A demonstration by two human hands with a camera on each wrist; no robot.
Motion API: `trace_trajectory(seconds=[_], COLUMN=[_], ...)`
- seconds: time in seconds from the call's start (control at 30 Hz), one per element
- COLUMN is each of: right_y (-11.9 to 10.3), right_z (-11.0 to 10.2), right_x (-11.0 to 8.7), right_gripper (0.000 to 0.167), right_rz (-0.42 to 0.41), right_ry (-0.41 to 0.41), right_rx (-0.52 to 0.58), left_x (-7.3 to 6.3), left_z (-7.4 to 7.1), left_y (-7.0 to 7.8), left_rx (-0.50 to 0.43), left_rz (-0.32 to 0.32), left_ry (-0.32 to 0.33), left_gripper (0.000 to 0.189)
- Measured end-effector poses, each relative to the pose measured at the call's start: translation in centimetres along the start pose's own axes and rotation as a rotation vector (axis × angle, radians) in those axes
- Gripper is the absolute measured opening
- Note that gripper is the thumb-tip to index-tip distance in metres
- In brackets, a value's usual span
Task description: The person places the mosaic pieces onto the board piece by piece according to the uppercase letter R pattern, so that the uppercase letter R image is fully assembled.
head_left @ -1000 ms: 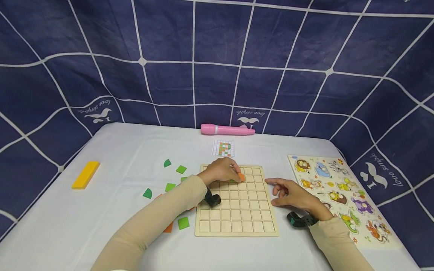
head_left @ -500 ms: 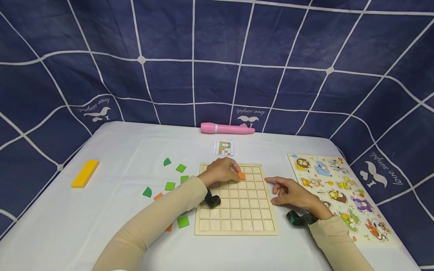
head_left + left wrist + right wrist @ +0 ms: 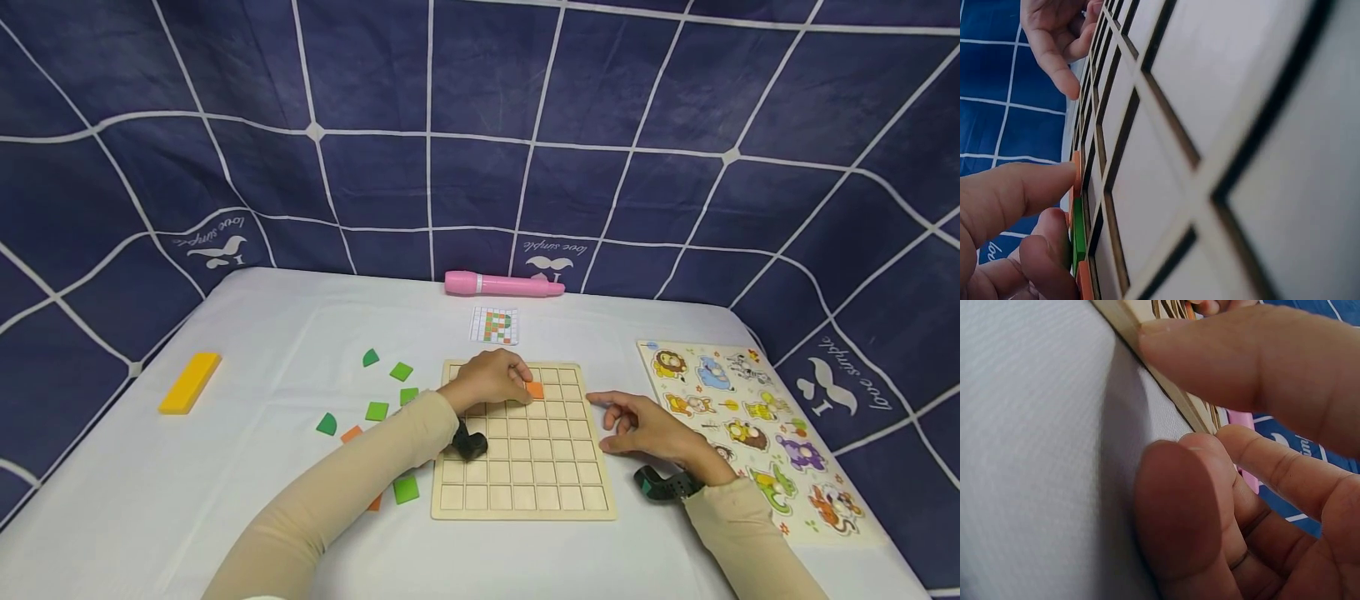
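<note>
In the head view my left hand (image 3: 487,377) is over the upper part of a wooden grid board (image 3: 525,475). Its thumb and a finger pinch an orange square tile (image 3: 535,390) at a cell in the second row. The left wrist view has a green tile (image 3: 1079,234) and another orange tile (image 3: 1085,281) along the same line, partly behind the fingers. My right hand (image 3: 645,429) touches the board's right edge with thumb and index fingertip, as the right wrist view confirms. Its other fingers curl loosely and hold nothing.
Loose green squares (image 3: 377,412), dark green quarter-round tiles (image 3: 326,424) and orange tiles lie left of the board, some under the sleeve. Behind it are a pattern card (image 3: 494,326) and a pink microphone-shaped tube (image 3: 504,285). An animal puzzle (image 3: 750,433) lies right, a yellow block (image 3: 190,383) far left.
The orange tile lies flatter on the board than a second ago. Both hands keep nearly the same places.
</note>
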State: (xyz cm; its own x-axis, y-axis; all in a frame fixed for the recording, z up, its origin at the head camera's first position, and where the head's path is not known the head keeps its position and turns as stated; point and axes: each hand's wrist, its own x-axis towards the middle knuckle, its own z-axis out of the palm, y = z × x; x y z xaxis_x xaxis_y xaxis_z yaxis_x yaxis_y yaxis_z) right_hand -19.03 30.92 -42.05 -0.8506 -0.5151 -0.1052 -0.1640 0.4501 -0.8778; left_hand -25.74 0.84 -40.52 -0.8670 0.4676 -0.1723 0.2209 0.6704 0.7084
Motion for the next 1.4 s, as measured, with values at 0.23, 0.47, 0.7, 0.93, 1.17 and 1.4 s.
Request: trace_trajectory(seconds=[0.23, 0.47, 0.7, 0.93, 1.17, 1.4], right_y=[0.0, 0.0, 0.0, -0.1, -0.1, -0.2], right_z=[0.0, 0.0, 0.0, 0.1, 0.1, 0.0], right_x=[0.1, 0.0, 0.0, 0.0, -0.1, -0.1], right_gripper=[0.074, 0.074, 0.073, 0.072, 0.072, 0.072], right_rz=[0.006, -0.004, -0.014, -0.022, -0.016, -0.016], right_ry=[-0.002, -0.006, -0.009, -0.006, -0.006, -0.007], right_rx=[0.001, 0.003, 0.000, -0.005, -0.010, -0.008], left_x=[-0.4, -1.2, -3.1, -5.9, -9.1, -12.1], left_z=[-0.4, -1.5, -3.4, -5.7, -8.3, -9.9], left_y=[-0.3, -1.3, -2.7, -4.8, -7.6, -10.2], left_rx=[-0.068, -0.141, -0.192, -0.253, -0.253, -0.290], left_rz=[0.058, 0.122, 0.165, 0.249, 0.233, 0.172], left_ry=[-0.003, 0.001, -0.019, -0.039, 0.037, 0.099], left_gripper=[0.029, 0.033, 0.036, 0.035, 0.035, 0.036])
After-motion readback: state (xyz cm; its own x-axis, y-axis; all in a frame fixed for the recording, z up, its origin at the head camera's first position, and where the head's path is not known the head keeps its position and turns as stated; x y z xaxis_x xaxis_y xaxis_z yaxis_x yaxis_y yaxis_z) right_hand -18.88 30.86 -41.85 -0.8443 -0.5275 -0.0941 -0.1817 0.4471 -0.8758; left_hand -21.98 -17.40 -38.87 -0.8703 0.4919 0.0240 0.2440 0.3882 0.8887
